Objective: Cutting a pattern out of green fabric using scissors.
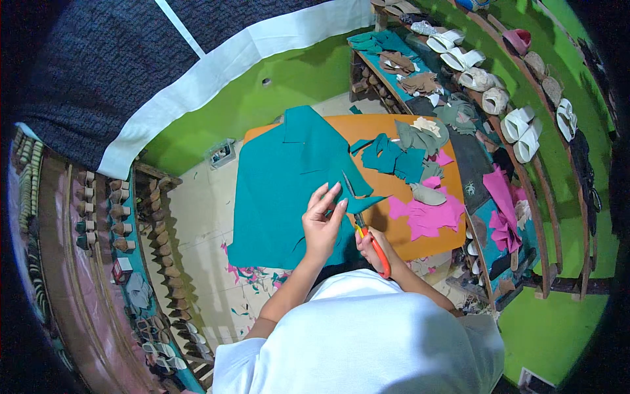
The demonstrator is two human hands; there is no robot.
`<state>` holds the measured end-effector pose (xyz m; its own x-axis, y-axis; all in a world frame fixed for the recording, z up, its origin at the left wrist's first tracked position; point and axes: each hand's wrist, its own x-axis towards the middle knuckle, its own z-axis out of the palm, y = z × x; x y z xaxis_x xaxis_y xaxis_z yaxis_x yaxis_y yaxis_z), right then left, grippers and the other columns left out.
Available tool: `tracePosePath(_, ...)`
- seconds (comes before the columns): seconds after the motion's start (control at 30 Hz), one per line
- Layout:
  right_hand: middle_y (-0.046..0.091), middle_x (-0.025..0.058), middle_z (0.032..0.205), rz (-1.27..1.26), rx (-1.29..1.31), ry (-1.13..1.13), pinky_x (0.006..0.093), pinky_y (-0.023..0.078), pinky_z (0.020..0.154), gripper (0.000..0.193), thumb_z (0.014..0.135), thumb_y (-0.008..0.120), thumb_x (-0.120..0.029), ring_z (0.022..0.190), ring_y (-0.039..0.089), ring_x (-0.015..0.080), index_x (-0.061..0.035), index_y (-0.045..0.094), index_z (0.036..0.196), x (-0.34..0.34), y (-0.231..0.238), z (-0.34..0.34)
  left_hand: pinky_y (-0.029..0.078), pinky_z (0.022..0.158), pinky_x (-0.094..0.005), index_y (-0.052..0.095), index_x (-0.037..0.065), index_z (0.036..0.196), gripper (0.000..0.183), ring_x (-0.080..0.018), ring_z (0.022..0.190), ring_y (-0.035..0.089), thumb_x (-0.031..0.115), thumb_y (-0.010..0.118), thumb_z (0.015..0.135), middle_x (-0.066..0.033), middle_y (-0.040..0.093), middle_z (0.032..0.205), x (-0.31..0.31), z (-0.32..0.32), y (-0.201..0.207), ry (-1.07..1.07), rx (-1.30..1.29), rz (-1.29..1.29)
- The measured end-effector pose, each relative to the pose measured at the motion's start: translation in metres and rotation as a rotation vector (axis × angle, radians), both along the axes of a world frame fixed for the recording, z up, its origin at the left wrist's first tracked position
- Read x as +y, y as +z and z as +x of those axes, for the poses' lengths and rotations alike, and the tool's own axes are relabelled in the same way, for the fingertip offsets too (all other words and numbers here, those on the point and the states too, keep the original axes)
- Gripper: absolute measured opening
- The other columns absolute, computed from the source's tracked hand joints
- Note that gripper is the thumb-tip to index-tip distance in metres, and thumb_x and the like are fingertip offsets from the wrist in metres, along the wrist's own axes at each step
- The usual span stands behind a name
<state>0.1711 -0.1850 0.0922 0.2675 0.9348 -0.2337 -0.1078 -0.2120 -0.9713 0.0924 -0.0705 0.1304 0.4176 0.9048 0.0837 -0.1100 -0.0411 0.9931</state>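
A large teal sheet of fabric or soft leather (275, 190) lies across the orange table, its right edge cut into and a narrow strip (362, 203) folding away. My right hand (371, 248) is wrapped round scissors (379, 253) with orange-red and yellow handles. Their blades point away from me and stand apart at the cut. Beside the blades, my left hand (321, 220) hovers at or on the sheet with fingers bent and spread; no material shows clearly between them. Cut teal pieces (394, 159) lie on the table further right.
The orange table (430, 246) also bears pink scraps (430, 213) and grey-green pieces (420, 136). Shoe racks (525, 131) line the right side, and shelves with shoe forms (121, 210) stand at left. Offcuts (252, 276) litter the tiled floor near a small clear box (222, 153).
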Motion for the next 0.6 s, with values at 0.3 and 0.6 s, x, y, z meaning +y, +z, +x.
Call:
tracePosePath(0.3, 0.036, -0.0044, 0.061, -0.047, 0.080, 0.014, 0.0144, 0.025, 0.040, 0.058, 0.074, 0.033, -0.065, 0.049, 0.031, 0.0011, -0.0073, 0.040, 0.081, -0.0018, -0.0026, 0.0010, 0.044, 0.065, -0.0191, 0.053, 0.003, 0.108, 0.037, -0.0044, 0.073, 0.046, -0.002, 0.059, 0.072, -0.0061, 0.040, 0.114, -0.0046, -0.0024, -0.0022, -0.050, 0.027, -0.031)
tracePosePath(0.6, 0.037, -0.0044, 0.062, -0.024, 0.047, 0.000, 0.0145, 0.025, 0.039, 0.058, 0.074, 0.033, -0.065, 0.048, 0.031, 0.0011, -0.0076, 0.040, 0.080, 0.0003, -0.0018, 0.0005, 0.041, 0.059, -0.0151, 0.057, 0.004, 0.103, 0.032, -0.0034, 0.070, 0.045, -0.001, 0.061, 0.071, -0.0053, 0.047, 0.103, -0.0080, -0.0011, -0.0087, 0.026, -0.012, 0.012)
